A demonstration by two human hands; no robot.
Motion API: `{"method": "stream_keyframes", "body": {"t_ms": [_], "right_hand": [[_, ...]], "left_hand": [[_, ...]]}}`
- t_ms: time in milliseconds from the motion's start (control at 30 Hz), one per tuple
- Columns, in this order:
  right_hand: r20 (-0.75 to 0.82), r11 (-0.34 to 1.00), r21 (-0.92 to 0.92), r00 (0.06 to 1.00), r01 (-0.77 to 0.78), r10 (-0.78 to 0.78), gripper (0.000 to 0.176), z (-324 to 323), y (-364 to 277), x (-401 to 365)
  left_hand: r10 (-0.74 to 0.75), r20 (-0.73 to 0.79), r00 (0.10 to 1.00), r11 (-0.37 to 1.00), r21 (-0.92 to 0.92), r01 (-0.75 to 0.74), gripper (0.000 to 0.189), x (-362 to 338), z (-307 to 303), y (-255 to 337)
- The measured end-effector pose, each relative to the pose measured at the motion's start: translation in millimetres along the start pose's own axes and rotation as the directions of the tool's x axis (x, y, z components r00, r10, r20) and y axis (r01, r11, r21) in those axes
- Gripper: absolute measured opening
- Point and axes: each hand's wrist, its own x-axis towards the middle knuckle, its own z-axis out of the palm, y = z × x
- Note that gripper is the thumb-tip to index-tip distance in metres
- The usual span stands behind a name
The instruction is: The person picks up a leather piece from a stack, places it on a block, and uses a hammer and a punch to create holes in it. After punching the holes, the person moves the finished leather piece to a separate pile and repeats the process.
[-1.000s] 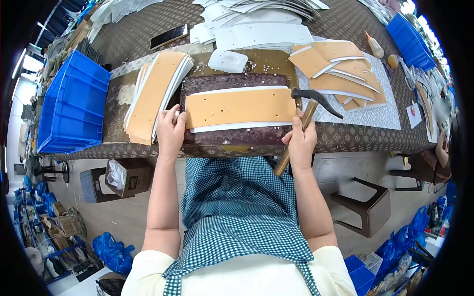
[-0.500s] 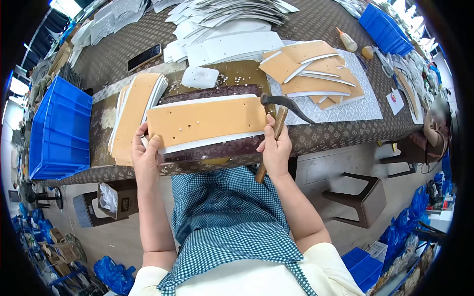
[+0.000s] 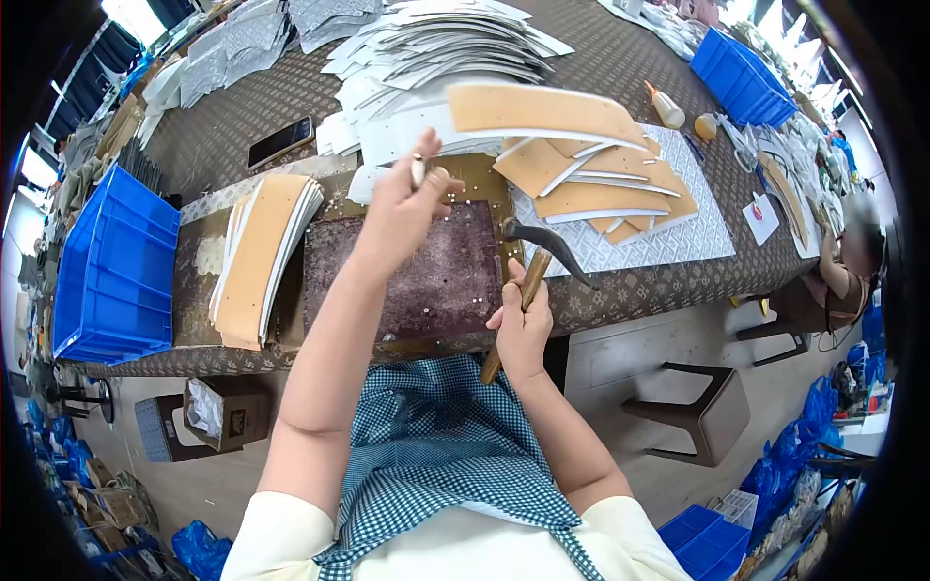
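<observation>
My left hand (image 3: 399, 215) is raised over the dark red work mat (image 3: 407, 276), its fingers closed round a short silver cylindrical piece (image 3: 418, 171). To its right, a tan panel with a white underside (image 3: 547, 111) lies tilted over the pile of similar tan panels (image 3: 620, 189), apart from my fingers. My right hand (image 3: 524, 329) grips a hammer (image 3: 535, 276) by its wooden handle, dark curved head upward, at the table's front edge. Small white bits are scattered on and behind the mat.
Another stack of tan panels (image 3: 262, 261) lies left of the mat, beside a blue crate (image 3: 121, 266). White sheets (image 3: 446, 48) are heaped at the back. A phone (image 3: 281, 142) and a glue bottle (image 3: 666, 108) lie on the table. A stool (image 3: 702, 412) stands at right, near a seated person.
The tan panel has left both hands and moved right and back onto the pile. My left hand has swung up and right, uncovering the mat; my right hand still grips the hammer, slightly lower.
</observation>
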Motion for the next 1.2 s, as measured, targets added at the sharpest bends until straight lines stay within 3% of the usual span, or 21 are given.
{"method": "stream_keyframes", "body": {"t_ms": [67,100,167,200,267,333,367,400,433,500,533,600,633,733,833,900,1033,1133,1200], "right_hand": [[-0.005,1.0,-0.011,1.0,0.011,-0.011,0.035,0.5,0.2,0.1],[-0.008,1.0,-0.012,1.0,0.013,-0.013,0.034,0.9,-0.4,0.4],[-0.01,1.0,-0.008,1.0,0.02,-0.02,0.033,3.1,-6.0,-1.2],[0.016,0.999,-0.017,0.999,0.033,-0.032,0.032,2.4,-3.4,-0.8],[0.053,0.998,-0.021,0.996,0.067,-0.066,0.031,2.7,-3.0,0.4],[0.085,0.997,-0.051,0.995,0.052,-0.048,0.028,2.7,-5.7,0.8],[0.085,0.998,-0.04,0.995,0.051,-0.048,0.028,2.6,-2.8,1.7],[0.095,0.998,-0.04,0.994,0.058,-0.054,0.027,1.9,-2.0,2.2],[0.096,0.998,-0.038,0.994,0.05,-0.046,0.027,2.8,-1.7,2.8],[0.085,0.999,-0.037,0.996,0.035,-0.032,0.027,2.4,-1.1,3.2],[0.088,0.998,-0.047,0.995,0.041,-0.037,0.027,2.1,-0.8,3.5],[0.091,0.996,-0.07,0.995,0.051,-0.044,0.027,1.0,0.1,3.4],[0.092,0.996,-0.071,0.995,0.049,-0.042,0.027,0.5,0.7,3.0],[0.084,0.996,-0.068,0.995,0.051,-0.046,0.031,2.7,-2.3,2.0],[0.084,0.995,-0.082,0.996,0.049,-0.042,0.031,2.2,-1.7,3.1],[0.078,0.996,-0.077,0.996,0.054,-0.048,0.028,1.1,0.7,4.5],[0.079,0.992,-0.114,0.996,0.05,-0.042,0.026,1.2,-2.6,4.1],[0.072,0.994,-0.097,0.997,0.048,-0.041,0.027,2.1,-2.7,3.8],[0.07,0.994,-0.096,0.997,0.044,-0.038,0.027,1.7,0.6,4.3]], "left_hand": [[-0.055,0.091,0.994,0.996,0.08,0.048,0.047,-5.3,-2.6,-18.2],[-0.11,0.066,0.992,0.99,0.097,0.104,0.043,-13.7,-4.8,-15.7],[-0.061,-0.043,0.997,0.975,0.211,0.068,0.037,-26.9,-21.8,-41.1],[0.095,-0.123,0.988,0.954,0.294,-0.055,0.035,-32.8,-34.7,-56.6],[0.023,-0.232,0.973,0.884,0.459,0.089,0.038,-50.6,-64.3,-41.7],[0.16,-0.273,0.949,0.626,0.772,0.116,0.053,-58.9,-101.8,-35.2],[0.046,-0.351,0.935,0.578,0.773,0.262,0.064,-63.2,-118.2,-30.4],[0.119,-0.345,0.931,0.386,0.88,0.277,0.077,-65.4,-142.9,-39.2],[-0.007,-0.417,0.909,0.321,0.86,0.397,0.087,-66.4,-158.0,-30.1],[0.143,-0.376,0.915,0.077,0.926,0.369,0.091,-74.2,-202.4,-58.4],[-0.023,-0.456,0.89,0.073,0.887,0.456,0.098,-74.4,-209.7,-47.3],[-0.171,-0.531,0.83,0.039,0.838,0.544,0.097,-74.9,-225.0,-44.2],[-0.085,-0.528,0.845,0.036,0.846,0.532,0.093,-77.2,-230.2,-48.5],[-0.133,-0.542,0.83,0.136,0.819,0.557,0.088,-72.9,-242.3,-44.6],[-0.147,-0.558,0.816,0.115,0.81,0.575,0.1,-67.2,-253.5,-45.2],[-0.065,-0.589,0.805,0.068,0.802,0.593,0.103,-65.9,-259.1,-47.5],[0.114,-0.52,0.846,0.066,0.854,0.516,0.099,-71.8,-259.2,-44.3],[0.145,-0.506,0.851,0.131,0.862,0.49,0.097,-72.5,-265.4,-48.0],[0.09,-0.539,0.837,0.064,0.842,0.535,0.083,-70.2,-264.5,-46.9]]}}
